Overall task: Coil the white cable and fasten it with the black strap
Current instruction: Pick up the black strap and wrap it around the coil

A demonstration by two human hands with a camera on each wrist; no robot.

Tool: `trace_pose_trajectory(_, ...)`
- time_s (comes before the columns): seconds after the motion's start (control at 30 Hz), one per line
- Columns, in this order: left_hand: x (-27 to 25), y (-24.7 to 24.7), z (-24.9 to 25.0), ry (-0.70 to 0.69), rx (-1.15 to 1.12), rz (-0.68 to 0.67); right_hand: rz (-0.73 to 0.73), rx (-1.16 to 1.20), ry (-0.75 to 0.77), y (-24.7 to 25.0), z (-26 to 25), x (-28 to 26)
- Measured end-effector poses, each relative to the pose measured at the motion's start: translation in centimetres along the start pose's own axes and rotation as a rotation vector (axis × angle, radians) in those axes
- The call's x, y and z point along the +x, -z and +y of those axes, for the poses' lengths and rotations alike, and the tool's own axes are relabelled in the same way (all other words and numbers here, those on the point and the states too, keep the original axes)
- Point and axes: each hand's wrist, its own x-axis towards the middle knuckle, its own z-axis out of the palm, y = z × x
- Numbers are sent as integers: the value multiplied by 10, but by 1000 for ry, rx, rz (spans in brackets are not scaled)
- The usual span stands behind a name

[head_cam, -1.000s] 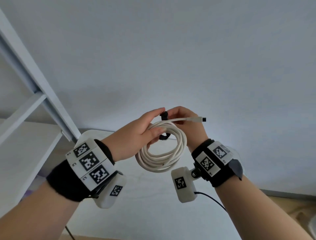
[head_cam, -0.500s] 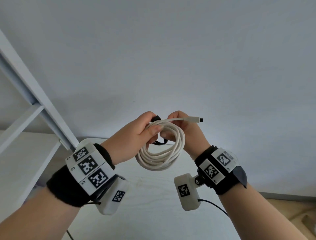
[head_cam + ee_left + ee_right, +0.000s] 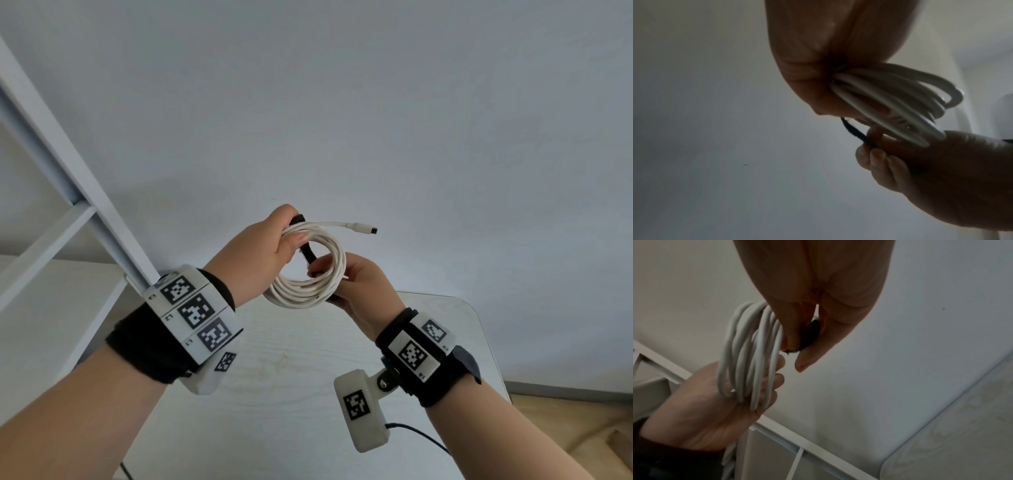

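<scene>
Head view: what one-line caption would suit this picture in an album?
Left hand grips the coiled white cable above a pale table while the right hand pinches the black strap.

White shelf frame (image 3: 85, 219) crowds the left; table (image 3: 445, 342) lies below.

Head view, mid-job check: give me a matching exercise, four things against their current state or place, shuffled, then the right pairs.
Things:
1. white cable
2. black strap
3. left hand
4. cable plug

States:
A. sticks out free to the right, above the loops
B. grips the top of the coil
C. wound in several loops, held in the air above the table
D. runs across the loops, its lower end pinched by the right hand

Pairs: 1-C, 2-D, 3-B, 4-A
</scene>
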Motion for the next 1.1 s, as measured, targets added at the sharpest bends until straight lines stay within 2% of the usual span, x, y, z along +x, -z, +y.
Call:
trace_pose_trajectory(0.2,-2,0,-8,11,120,-8,-4,433,-81,-1,-4,-1)
trace_pose_trajectory(0.33,-4,-1,-11,14,139,1,40,476,-47,-4,-2,-1)
trace_pose_trajectory(0.6,-4,-2,-13,34,160,23,54,286,128,-9,1,-8)
trace_pose_trajectory(0.73,-2,-3,-14,47,179,34,37,273,106,-14,0,-10)
trace_pose_trajectory(0.93,-4,-9,-12,46,270,-10,54,-46,198,-19,4,-7)
trace_pose_trajectory(1.0,-5,-13,-12,39,306,-30,19,-65,174,-21,1,-8)
trace_pose_trajectory(1.1,-6,-17,-11,40,306,-42,71,-122,121,-22,2,-4)
